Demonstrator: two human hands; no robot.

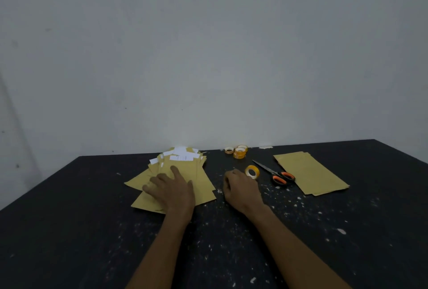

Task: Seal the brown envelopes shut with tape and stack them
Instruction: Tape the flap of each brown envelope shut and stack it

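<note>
A loose pile of brown envelopes with white paper slips sticking out at its far end lies left of centre on the dark table. My left hand rests flat on this pile with fingers spread. My right hand sits on the table just right of the pile, fingers loosely curled and holding nothing. A roll of yellow tape stands on edge just beyond my right hand. A neat stack of brown envelopes lies at the right.
Scissors with orange-and-black handles lie between the tape roll and the right stack. Three more tape rolls sit near the wall. The dark table is speckled with white bits; a grey wall stands behind it.
</note>
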